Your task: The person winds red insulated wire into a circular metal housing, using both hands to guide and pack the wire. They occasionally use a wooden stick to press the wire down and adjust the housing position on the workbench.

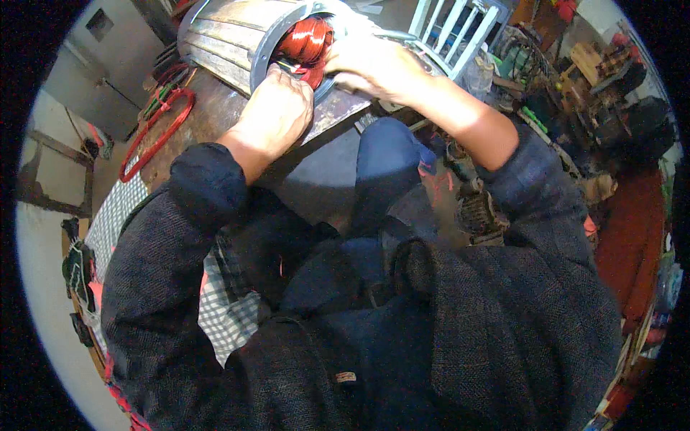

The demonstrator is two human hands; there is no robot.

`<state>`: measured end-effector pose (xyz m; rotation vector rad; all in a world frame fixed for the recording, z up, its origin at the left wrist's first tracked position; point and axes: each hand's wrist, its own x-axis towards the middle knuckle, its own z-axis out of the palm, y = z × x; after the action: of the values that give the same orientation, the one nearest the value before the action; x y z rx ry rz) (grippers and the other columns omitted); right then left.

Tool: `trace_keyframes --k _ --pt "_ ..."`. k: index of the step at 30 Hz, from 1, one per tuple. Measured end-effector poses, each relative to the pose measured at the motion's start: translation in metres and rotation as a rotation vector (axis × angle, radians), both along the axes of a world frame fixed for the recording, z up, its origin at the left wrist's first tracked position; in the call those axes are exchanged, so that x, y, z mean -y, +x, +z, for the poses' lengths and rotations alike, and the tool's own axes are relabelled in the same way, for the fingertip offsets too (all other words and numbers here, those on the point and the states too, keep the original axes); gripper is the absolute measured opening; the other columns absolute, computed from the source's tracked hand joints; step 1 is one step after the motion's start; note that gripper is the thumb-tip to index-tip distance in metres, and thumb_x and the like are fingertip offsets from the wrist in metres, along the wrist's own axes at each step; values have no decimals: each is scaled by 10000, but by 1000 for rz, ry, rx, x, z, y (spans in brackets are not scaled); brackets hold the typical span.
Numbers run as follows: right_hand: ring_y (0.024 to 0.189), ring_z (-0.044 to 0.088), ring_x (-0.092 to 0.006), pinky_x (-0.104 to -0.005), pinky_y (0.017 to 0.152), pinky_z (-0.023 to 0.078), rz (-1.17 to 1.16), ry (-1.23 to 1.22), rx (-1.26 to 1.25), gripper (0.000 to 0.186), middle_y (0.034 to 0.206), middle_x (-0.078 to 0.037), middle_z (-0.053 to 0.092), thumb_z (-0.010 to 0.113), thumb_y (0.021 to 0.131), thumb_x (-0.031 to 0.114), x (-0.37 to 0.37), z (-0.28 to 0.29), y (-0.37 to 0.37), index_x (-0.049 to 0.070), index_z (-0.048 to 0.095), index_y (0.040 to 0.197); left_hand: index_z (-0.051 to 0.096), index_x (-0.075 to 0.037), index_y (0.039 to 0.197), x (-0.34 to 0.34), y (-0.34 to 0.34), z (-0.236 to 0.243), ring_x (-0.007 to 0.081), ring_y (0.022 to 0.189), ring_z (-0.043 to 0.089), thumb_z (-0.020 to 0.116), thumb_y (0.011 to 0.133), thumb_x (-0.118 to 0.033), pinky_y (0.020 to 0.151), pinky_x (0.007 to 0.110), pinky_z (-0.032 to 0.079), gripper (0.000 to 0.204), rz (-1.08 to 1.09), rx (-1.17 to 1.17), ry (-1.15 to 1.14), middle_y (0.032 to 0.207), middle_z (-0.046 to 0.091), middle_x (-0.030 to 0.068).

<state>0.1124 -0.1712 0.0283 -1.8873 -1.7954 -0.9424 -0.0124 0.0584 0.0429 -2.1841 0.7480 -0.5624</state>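
Nearest, below the housing's mouth: a blue-trousered knee (388, 154). Beyond it, the left hand (282, 108) sits at the lower left of the mouth, fingers curled inward, tips against the lower edge of a glossy copper-red wire bundle (305, 42); whether they pinch a strand, cannot tell. Right hand (374, 68) at the mouth's right side, half-curled, fingertips beside the bundle; grip hidden, cannot tell. The bundle lies just inside the mouth of a weathered, ribbed cylindrical housing (226, 32) with a grey round rim, resting on its side on a worn brown table (208, 118). Step in hand, by judgement: working the wire into place inside; the next move probably calls for light finger pressure, sparing the strands. Left of the housing, a red cable loop (188, 108); farther right, a pale-blue slatted chair (476, 44).
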Motion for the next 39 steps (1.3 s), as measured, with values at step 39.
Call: trace_keyframes --k 39 --pt "815 784 -293 -371 662 663 258 733 -1979 301 992 -206 746 613 1050 184 -62 -81 -29 -82 658 1183 626 -67 1390 14 8 37 303 947 736 548 946 -87 908 408 565 451 81 -243 -146 1070 735 131"
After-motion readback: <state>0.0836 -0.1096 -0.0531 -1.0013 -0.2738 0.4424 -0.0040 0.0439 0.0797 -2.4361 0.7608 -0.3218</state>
